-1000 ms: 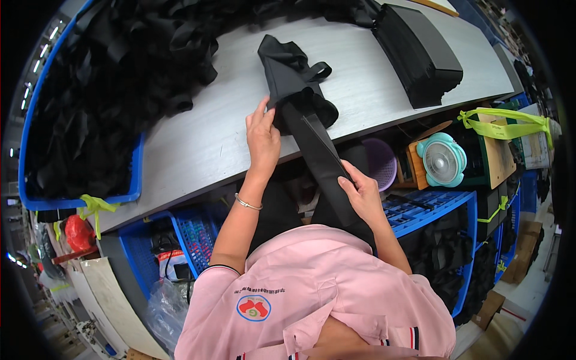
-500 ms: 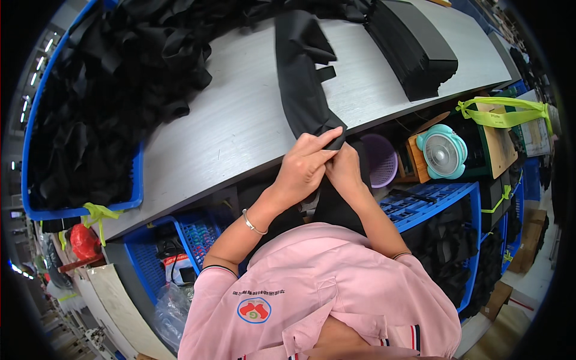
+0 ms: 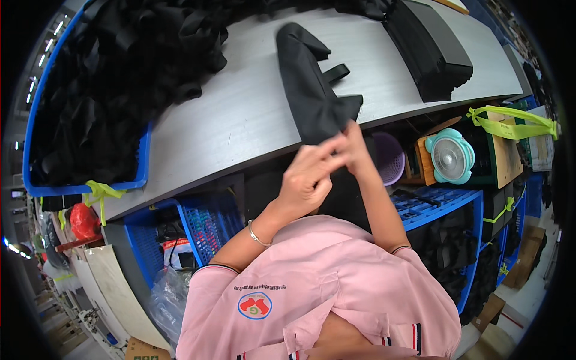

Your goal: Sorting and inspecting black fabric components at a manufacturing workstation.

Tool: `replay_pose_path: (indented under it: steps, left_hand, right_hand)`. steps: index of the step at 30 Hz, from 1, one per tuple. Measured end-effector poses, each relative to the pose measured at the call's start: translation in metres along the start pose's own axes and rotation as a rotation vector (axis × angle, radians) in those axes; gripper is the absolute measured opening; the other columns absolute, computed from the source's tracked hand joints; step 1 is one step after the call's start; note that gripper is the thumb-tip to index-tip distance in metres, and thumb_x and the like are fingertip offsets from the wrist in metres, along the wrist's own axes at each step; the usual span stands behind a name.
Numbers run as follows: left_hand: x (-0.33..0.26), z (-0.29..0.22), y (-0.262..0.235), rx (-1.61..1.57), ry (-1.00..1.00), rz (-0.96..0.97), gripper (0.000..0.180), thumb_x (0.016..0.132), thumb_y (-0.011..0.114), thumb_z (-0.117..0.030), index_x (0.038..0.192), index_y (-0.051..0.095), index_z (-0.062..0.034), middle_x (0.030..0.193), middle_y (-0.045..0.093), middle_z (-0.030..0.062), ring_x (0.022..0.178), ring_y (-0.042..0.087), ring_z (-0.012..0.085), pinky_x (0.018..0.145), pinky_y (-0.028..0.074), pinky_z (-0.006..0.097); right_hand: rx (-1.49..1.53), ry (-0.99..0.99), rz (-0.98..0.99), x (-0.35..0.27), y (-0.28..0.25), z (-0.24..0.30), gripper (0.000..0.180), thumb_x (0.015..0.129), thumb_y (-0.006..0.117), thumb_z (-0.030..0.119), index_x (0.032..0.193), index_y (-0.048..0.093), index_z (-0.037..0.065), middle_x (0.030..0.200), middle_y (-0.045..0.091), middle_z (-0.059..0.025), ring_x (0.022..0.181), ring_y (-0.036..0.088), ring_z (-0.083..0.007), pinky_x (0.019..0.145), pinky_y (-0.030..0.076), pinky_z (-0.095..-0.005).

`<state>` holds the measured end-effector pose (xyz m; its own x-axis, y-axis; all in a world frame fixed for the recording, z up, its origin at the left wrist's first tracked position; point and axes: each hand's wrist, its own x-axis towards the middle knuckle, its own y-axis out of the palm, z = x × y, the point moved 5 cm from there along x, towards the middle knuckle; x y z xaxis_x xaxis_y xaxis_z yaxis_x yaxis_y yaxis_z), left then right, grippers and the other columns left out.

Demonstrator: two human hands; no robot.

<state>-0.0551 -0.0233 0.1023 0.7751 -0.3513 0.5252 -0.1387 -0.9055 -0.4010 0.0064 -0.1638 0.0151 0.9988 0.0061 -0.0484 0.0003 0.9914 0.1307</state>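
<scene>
Both hands meet at the tabletop (image 3: 240,120) edge; the left hand (image 3: 307,180) and right hand (image 3: 355,147) pinch the near end of a black cloth (image 3: 309,90). The cloth lies lengthwise across the tabletop; a black heap (image 3: 108,78) fills the blue bin (image 3: 141,174) to its left

Grey worktable (image 3: 240,120); perhaps shelving (image 3: 456,198) beneath

I see a cardboard box (image 3: 143,349) with a green label at the bottom edge, left. Brown cartons (image 3: 523,269) sit low on the right floor. A clear plastic bag (image 3: 165,303) lies under the table.
</scene>
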Motion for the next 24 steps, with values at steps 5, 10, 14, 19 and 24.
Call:
replay_pose_path:
  steps: [5,10,14,19,24]
  left_hand:
    - [-0.014,0.013,-0.035,0.199,-0.199,-0.33,0.067,0.073,0.063,0.005,0.139,0.051,-0.0049,0.15,0.042,0.0169,0.129,0.047,0.0293,0.097,0.047,0.038]
    - [-0.001,0.023,-0.013,0.292,-0.274,-0.356,0.079,0.072,0.073,-0.002,0.145,0.043,-0.0069,0.153,0.034,0.0153,0.134,0.037,0.0327,0.101,0.042,0.041]
    - [0.006,0.029,-0.014,0.189,-0.284,-0.479,0.069,0.073,0.066,0.008,0.138,0.055,-0.0106,0.133,0.049,0.0113,0.108,0.054,0.0236,0.083,0.049,0.033]
    - [0.009,0.009,-0.008,0.056,-0.239,-0.498,0.066,0.068,0.052,0.02,0.123,0.069,-0.0106,0.11,0.059,0.0067,0.081,0.057,0.0128,0.065,0.049,0.026]
    - [0.005,-0.004,-0.008,0.055,-0.147,-0.47,0.064,0.066,0.052,0.023,0.119,0.071,-0.0087,0.107,0.061,0.0052,0.082,0.057,0.0108,0.063,0.047,0.022]
  right_hand:
    - [0.287,0.273,-0.089,0.004,0.001,0.022,0.033,0.095,0.062,0.017,0.123,0.059,-0.002,0.111,0.067,-0.0096,0.094,0.067,-0.0174,0.078,0.056,-0.0314]
    - [0.462,0.229,-0.064,-0.005,0.014,0.031,0.033,0.098,0.059,0.016,0.126,0.057,-0.001,0.114,0.066,-0.0098,0.096,0.067,-0.0175,0.079,0.056,-0.0303]
    - [0.503,0.207,-0.065,-0.016,0.025,0.039,0.033,0.099,0.057,0.016,0.127,0.057,0.0,0.116,0.065,-0.0103,0.098,0.067,-0.018,0.081,0.057,-0.0307]
    - [0.671,0.163,-0.084,-0.015,0.022,0.024,0.034,0.098,0.059,0.02,0.127,0.058,0.002,0.117,0.065,-0.0097,0.102,0.067,-0.019,0.086,0.057,-0.0333]
    - [0.802,0.175,-0.064,-0.022,0.017,0.006,0.035,0.095,0.064,0.024,0.123,0.06,0.005,0.118,0.066,-0.0092,0.104,0.066,-0.0197,0.089,0.057,-0.0344]
